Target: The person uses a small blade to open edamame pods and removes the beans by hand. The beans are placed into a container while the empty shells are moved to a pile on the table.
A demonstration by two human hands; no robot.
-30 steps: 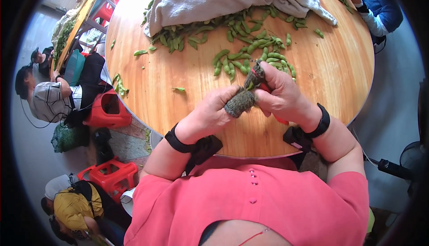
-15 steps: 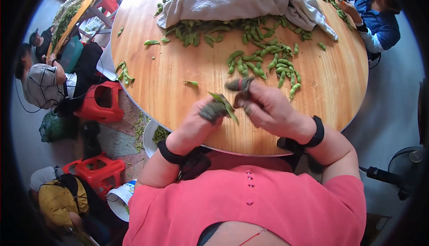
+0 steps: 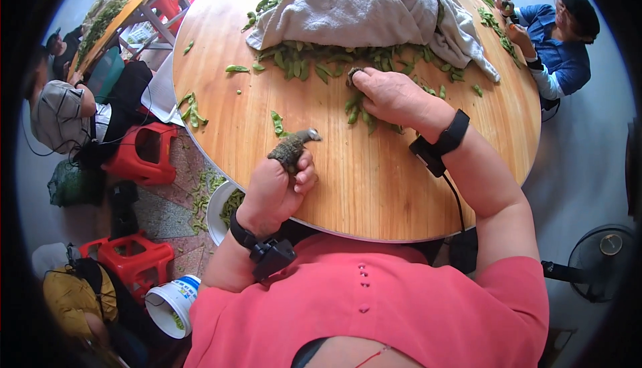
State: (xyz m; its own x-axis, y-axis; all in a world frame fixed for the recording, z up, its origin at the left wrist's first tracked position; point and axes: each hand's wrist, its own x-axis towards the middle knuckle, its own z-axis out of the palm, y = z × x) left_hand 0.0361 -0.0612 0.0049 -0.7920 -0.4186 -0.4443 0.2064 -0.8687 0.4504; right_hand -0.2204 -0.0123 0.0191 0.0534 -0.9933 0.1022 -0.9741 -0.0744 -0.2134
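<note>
My left hand [image 3: 277,187] is raised over the near edge of the round wooden table [image 3: 394,180], fingers curled in. A dark green, crusted wrapping [image 3: 287,151] covers its thumb, with a pale tip. Whatever lies in that palm, if anything, is hidden. Further off, my right hand [image 3: 394,97] reaches down over loose green soybean pods [image 3: 353,108]. Its thumb has a dark cover too [image 3: 352,77], and its fingertips are hidden behind the hand. Split pod pieces [image 3: 277,123] lie just beyond my left hand.
A grey cloth [image 3: 354,10] covers a heap of pods at the back. A white bowl [image 3: 216,214] with pods is below the table's left edge. Red stools [image 3: 144,154], a white bucket [image 3: 164,308] and seated people are left. Another person [image 3: 558,40] works at the far right.
My right hand has moved away from the left and forward onto the pods. The pod held at my left hand has left it, and another pod piece lies on the table.
</note>
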